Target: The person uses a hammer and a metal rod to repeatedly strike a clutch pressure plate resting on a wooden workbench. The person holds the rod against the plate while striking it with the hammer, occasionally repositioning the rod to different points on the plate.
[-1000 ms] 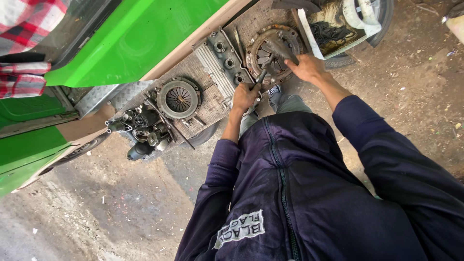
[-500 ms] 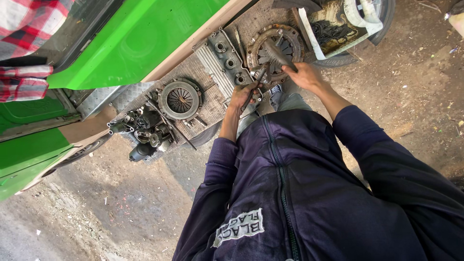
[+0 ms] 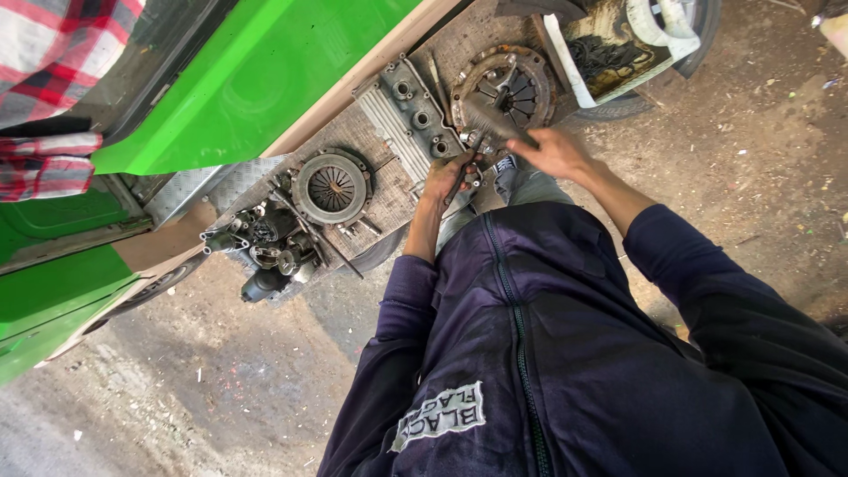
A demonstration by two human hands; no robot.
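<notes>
My left hand (image 3: 444, 179) is closed around a thin dark rod-like tool (image 3: 465, 170), held at the near edge of a rusty round clutch plate (image 3: 511, 81). My right hand (image 3: 555, 152) grips the handle of a hammer (image 3: 487, 121). Its dark head is just above the thin tool's top end. Both hands are in front of my dark blue zipped jacket (image 3: 530, 353). A ribbed grey metal engine cover (image 3: 399, 117) lies to the left of my left hand.
A second round clutch plate (image 3: 331, 188) and a heap of dark engine parts (image 3: 265, 250) lie on a worn board. A green vehicle body (image 3: 256, 79) fills the upper left. A person's checked sleeve (image 3: 44, 168) is at the left edge. A white tub (image 3: 609, 49) stands top right.
My right hand has drawn nearer and brought the hammer head from over the rusty plate down toward the thin tool. My left hand has stayed in place.
</notes>
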